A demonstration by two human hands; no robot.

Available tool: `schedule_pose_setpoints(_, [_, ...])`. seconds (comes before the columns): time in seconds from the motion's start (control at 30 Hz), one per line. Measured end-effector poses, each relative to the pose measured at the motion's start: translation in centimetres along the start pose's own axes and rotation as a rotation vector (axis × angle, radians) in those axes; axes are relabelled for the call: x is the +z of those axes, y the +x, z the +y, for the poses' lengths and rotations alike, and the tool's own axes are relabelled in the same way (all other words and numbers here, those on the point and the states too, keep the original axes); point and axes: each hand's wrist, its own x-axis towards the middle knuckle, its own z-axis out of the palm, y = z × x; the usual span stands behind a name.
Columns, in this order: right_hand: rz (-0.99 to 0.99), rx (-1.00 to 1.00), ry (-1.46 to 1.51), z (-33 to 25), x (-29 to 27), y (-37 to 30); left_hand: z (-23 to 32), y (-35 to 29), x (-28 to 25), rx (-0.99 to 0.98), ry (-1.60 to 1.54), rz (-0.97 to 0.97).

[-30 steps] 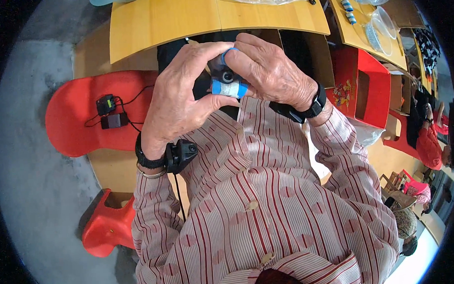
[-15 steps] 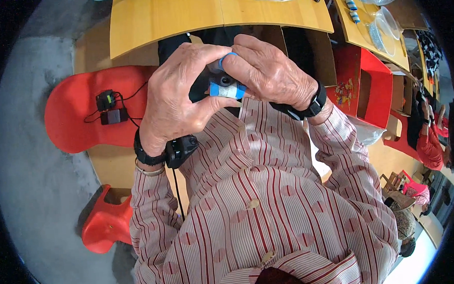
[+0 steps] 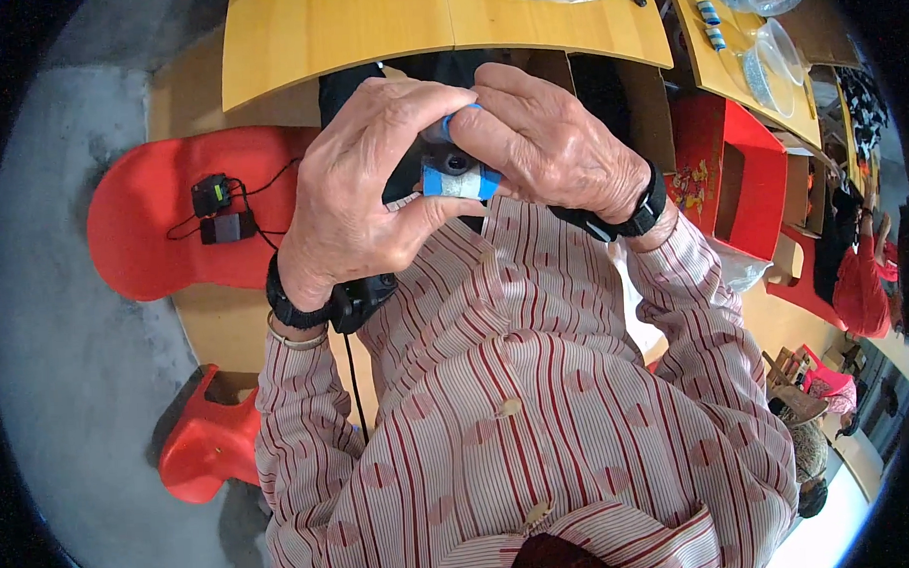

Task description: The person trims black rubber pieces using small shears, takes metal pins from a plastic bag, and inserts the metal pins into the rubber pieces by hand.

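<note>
Left hand and right hand meet, both clamped on a small blue-and-white cylindrical part, near the yellow wooden table.

Evenly bright, soft shadows, sharp at centre, strong fisheye bending toward black rim, overexposed at lower right.

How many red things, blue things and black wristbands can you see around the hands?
Red: 3 – the red chair seat, the small red stool, the red box.
Blue: 1 – the small blue part held between the left hand and right hand.
Black wristbands: 2 – left band, right band.
Total: 6.
</note>
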Motion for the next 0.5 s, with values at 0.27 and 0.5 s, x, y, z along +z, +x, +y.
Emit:
schedule_pose_setpoints(0.27, [-0.022,-0.041,-0.031,0.1,0.5,-0.5,-0.7,-0.4,0.0,0.059,-0.005,-0.026])
schedule_pose_setpoints(0.5, [-0.011,-0.035,0.01,0.3,1.2,-0.9,-1.2,-0.9,0.4,0.058,-0.017,-0.014])
